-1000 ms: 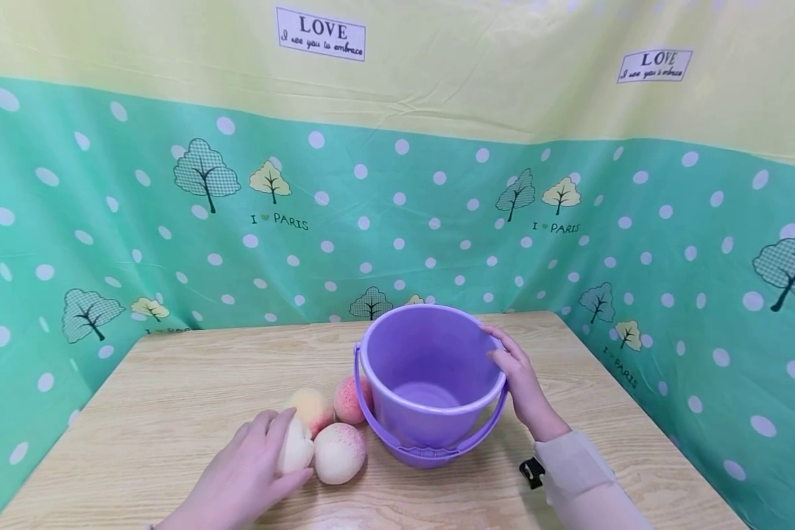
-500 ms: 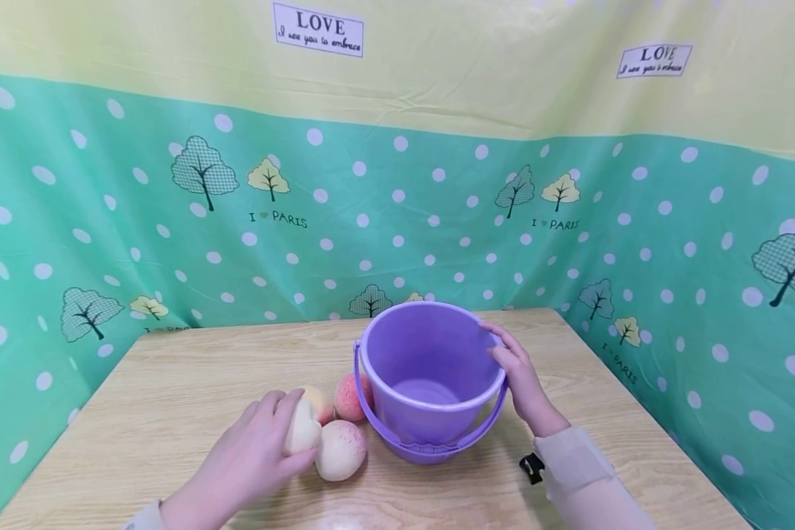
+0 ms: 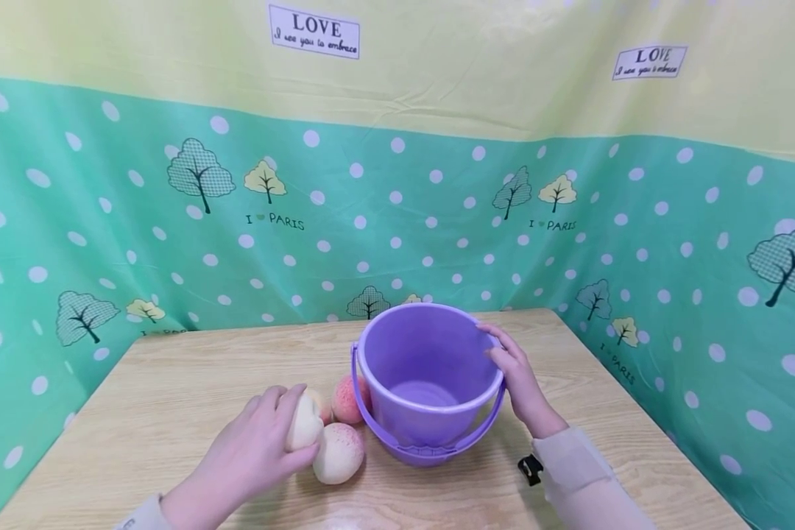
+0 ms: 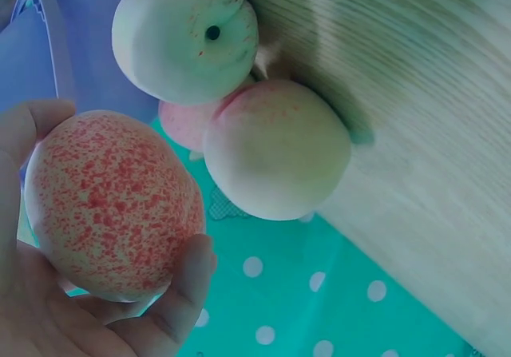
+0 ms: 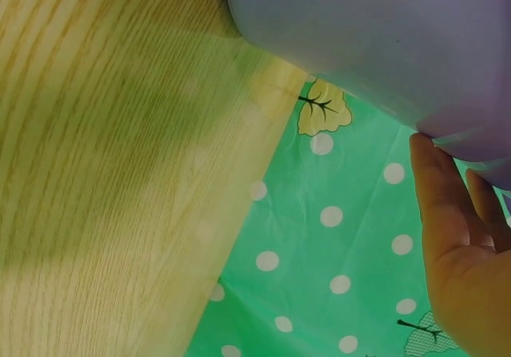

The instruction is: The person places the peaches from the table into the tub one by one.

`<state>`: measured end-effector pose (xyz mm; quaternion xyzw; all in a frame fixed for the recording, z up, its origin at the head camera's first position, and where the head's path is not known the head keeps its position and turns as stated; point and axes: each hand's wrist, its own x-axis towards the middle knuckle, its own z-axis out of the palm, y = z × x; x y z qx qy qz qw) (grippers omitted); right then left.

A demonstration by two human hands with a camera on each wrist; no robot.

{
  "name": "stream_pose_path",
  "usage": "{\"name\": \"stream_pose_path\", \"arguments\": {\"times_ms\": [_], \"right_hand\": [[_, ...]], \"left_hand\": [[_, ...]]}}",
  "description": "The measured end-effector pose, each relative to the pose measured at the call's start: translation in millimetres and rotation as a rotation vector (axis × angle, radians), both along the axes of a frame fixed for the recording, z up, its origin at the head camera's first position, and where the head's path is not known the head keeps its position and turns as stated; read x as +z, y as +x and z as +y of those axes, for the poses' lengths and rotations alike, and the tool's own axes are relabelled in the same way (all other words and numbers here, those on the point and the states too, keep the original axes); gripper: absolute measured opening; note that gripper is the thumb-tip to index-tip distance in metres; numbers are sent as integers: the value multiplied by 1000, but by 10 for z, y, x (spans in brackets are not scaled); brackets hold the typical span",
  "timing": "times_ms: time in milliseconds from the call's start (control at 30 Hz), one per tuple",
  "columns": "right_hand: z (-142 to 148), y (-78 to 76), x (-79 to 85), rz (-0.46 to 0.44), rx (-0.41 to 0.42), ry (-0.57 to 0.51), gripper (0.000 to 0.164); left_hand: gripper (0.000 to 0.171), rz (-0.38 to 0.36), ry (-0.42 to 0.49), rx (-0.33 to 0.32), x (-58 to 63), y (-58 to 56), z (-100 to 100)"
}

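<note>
My left hand [image 3: 252,449] grips a pale peach [image 3: 305,425] between thumb and fingers, just above the table. Red speckles cover the side of this peach that shows in the left wrist view. Close by on the table sit a whitish peach with pink specks [image 3: 339,453], a pink-red peach [image 3: 350,401] and a yellowish peach [image 3: 322,406] mostly hidden behind the held one. A purple bucket [image 3: 424,434] stands upright to their right, its inside bare. My right hand [image 3: 522,379] holds the bucket's right rim; some fingertips touch the outer wall in the right wrist view.
The bucket's handle [image 3: 462,444] hangs down at the front. A small black object [image 3: 530,470] is beside the right wrist. The wooden table [image 3: 205,368] meets a green dotted curtain [image 3: 331,280] at the back and right.
My left hand has lifted the pale peach slightly and moved it up and to the right, over the yellowish peach. The right hand and bucket have stayed put.
</note>
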<state>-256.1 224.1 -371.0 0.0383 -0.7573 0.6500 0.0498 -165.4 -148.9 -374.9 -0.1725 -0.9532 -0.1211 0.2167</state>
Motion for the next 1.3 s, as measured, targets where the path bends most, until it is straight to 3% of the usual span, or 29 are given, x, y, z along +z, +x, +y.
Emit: {"name": "stream_pose_path", "arguments": {"times_ms": [200,833,1133,1300], "right_hand": [[-7,7,4,-4,0,3,52],[-9,3,-6,-1,0,3,51],[-5,1,-41,54,4,21,50],[-4,2,-27,24,5,12,51]], "left_hand": [[72,33,-8,-2,32,-13,0],[72,38,1,-2,150,-54,1],[72,69,-2,-10,210,-83,13],[70,75,-4,-19,256,-102,15]]}}
